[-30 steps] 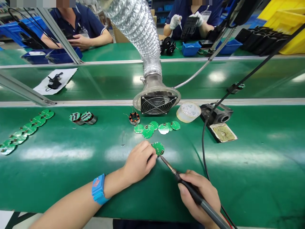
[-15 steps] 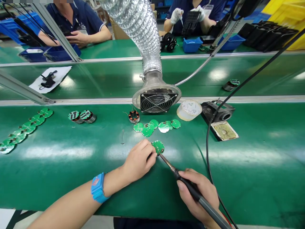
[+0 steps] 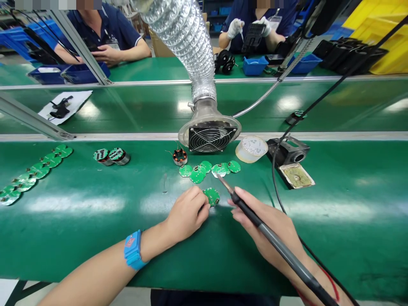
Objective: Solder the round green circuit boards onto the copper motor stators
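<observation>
My left hand (image 3: 188,212) is closed at the left edge of a round green circuit board (image 3: 211,196), its fingertips pinching the rim. A blue wrist strap (image 3: 134,250) is on that arm. In my right hand (image 3: 264,225) is a soldering iron (image 3: 255,219), gripped like a pen. Its tip is up and to the right of the held board, in line with a loose group of round green boards (image 3: 198,174); whether it touches one I cannot tell. Just behind those boards stands a small motor stator (image 3: 180,157) with copper windings.
A fume extractor fan (image 3: 213,139) hangs over the back of the bench. To its right are a round tub (image 3: 251,148) and a soldering iron stand (image 3: 291,155) with a sponge (image 3: 297,175). More boards (image 3: 38,170) line the left. The iron's black cable (image 3: 274,178) crosses the right side.
The soldering iron's tip has lifted off the held board and moved up and slightly right, toward the loose boards. My right hand went up with it. My left hand stays on the board.
</observation>
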Motion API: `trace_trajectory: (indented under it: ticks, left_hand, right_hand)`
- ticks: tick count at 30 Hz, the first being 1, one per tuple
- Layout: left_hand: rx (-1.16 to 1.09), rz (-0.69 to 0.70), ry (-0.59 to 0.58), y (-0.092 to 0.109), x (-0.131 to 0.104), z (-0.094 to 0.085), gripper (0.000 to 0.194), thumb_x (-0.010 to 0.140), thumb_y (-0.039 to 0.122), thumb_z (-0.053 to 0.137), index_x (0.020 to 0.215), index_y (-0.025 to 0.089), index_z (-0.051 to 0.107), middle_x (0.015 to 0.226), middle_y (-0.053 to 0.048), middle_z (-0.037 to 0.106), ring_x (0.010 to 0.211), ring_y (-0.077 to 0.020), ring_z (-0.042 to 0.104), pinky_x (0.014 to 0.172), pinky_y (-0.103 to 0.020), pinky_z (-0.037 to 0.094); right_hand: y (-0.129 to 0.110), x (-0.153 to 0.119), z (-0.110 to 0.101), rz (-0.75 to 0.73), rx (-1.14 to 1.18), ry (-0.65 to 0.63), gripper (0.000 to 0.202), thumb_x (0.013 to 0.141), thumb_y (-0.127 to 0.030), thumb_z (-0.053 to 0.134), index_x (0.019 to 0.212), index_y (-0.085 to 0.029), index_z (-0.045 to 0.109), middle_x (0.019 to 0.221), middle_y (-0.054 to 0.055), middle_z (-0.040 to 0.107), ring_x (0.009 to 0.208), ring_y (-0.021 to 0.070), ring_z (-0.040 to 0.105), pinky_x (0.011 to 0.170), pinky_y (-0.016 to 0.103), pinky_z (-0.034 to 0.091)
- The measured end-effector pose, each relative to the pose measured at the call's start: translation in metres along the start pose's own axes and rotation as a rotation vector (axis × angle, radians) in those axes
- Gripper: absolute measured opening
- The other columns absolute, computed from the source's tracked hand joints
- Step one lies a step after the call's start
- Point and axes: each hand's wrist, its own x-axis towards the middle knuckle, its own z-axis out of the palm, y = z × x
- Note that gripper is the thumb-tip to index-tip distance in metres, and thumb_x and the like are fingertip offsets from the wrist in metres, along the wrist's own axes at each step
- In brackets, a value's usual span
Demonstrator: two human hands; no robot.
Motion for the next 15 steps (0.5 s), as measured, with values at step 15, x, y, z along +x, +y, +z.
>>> trace_trajectory:
  ticks: [15]
  left_hand:
    - [-0.458,-0.288,0.029,-0.012,0.013,-0.006,0.011,0.089,0.02,0.053,0.094,0.02,0.062,0.092,-0.003,0.057,0.079,-0.0157,0.056,0.069,-0.028,0.048]
  right_hand:
    - [0.026,0.018,0.047,0.054,0.209,-0.013,0.036,0.092,-0.015,0.049,0.126,-0.027,0.057,0.114,0.006,0.074,0.107,0.0218,0.07,0.092,0.037,0.058]
